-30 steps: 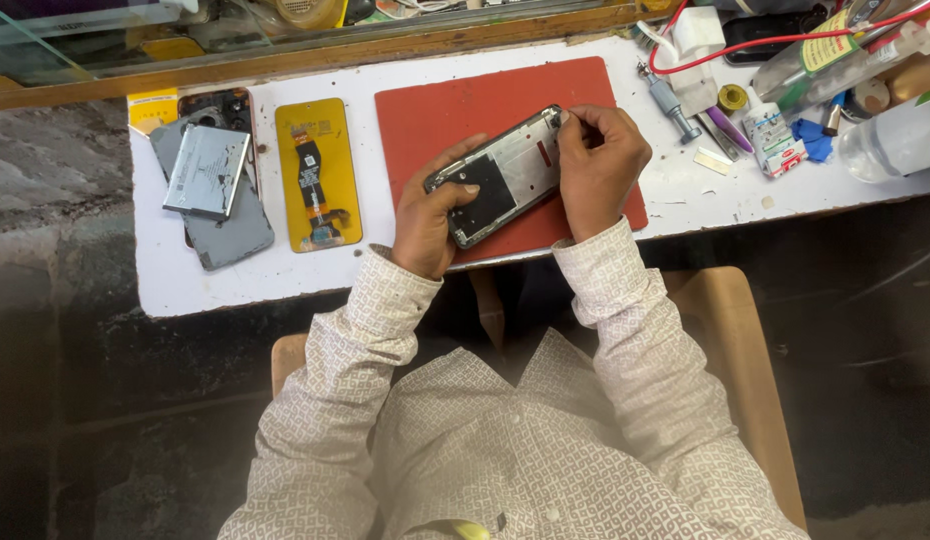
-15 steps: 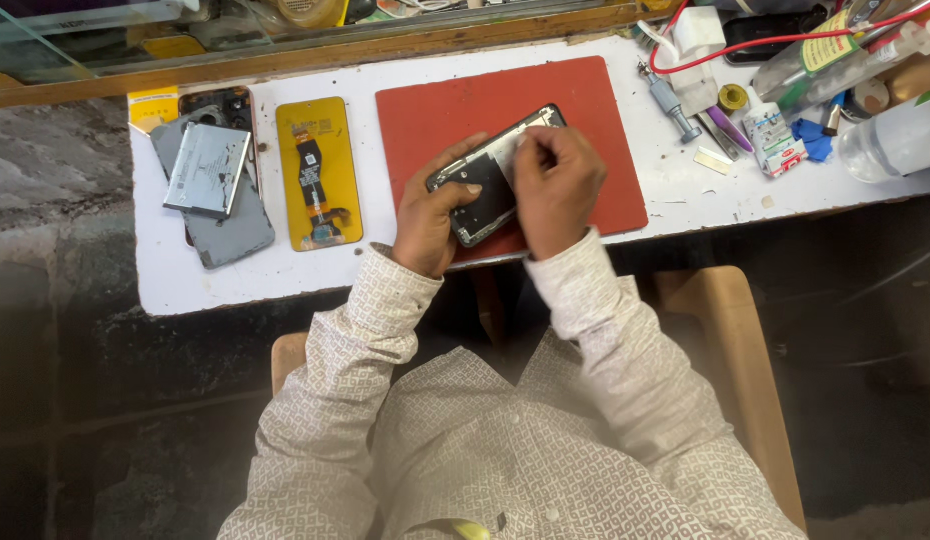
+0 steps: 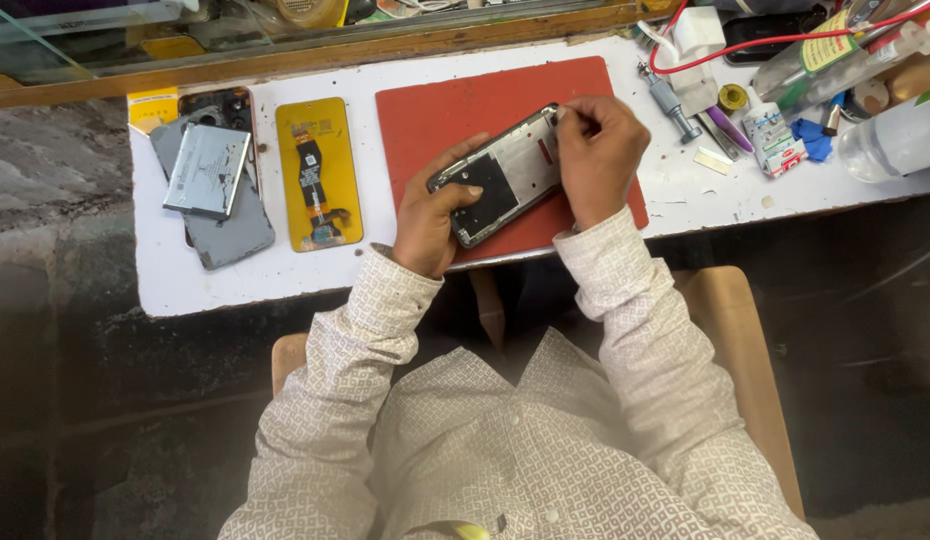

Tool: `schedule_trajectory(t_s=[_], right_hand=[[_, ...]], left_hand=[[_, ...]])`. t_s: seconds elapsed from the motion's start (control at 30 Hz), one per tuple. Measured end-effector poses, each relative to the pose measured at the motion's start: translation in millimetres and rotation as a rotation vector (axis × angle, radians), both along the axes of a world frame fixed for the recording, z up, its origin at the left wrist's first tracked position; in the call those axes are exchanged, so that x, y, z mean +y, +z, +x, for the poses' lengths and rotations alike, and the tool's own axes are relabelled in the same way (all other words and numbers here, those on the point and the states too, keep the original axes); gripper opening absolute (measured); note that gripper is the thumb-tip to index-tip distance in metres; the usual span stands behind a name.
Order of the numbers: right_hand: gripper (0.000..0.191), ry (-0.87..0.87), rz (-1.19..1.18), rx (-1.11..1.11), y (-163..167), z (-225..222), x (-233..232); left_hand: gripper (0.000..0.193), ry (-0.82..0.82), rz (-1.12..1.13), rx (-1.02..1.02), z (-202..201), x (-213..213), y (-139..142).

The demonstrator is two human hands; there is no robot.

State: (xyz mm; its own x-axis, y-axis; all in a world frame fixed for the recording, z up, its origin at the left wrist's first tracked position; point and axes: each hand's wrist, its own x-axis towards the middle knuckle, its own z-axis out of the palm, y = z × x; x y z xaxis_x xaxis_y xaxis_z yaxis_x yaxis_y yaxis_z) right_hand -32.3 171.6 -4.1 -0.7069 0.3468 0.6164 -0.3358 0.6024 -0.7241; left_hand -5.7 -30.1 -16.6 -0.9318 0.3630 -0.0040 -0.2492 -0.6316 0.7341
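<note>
Since half a second ago, right hand slid from covering the phone frame to its upper right corner, baring the middle. One phone frame, long axis running lower left to upper right, held just above the red mat on the table. Left hand gripping the lower end, fingers wrapped around the edges. Right fingers pinched narrow at the top corner; anything between them too small to tell. One grey back cover, one battery, one yellow screen panel well apart to the left.
</note>
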Motion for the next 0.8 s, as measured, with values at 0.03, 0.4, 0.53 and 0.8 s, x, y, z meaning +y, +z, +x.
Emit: schedule_trajectory(t_s=[0.03,0.4,0.53,0.8], right_hand=[[0.003,-0.008,0.000,-0.005,-0.7,-2.3,3.0],[0.002,0.106,-0.014,-0.044,14.5,49.4,-72.4],[0.006,0.218,-0.133,-0.132,25.1,61.1,-91.2],[0.006,0.338,-0.306,-0.244,23.3,60.0,-90.1]], left_hand=[[0.060,-0.001,-0.007,-0.002,-0.2,0.1,0.7],[0.056,0.007,0.030,0.034,-3.3,0.0,-11.0],[0.051,0.000,0.021,0.077,-4.3,-0.8,-16.2],[0.048,-0.017,0.021,0.082,-4.8,-0.8,-17.6]])
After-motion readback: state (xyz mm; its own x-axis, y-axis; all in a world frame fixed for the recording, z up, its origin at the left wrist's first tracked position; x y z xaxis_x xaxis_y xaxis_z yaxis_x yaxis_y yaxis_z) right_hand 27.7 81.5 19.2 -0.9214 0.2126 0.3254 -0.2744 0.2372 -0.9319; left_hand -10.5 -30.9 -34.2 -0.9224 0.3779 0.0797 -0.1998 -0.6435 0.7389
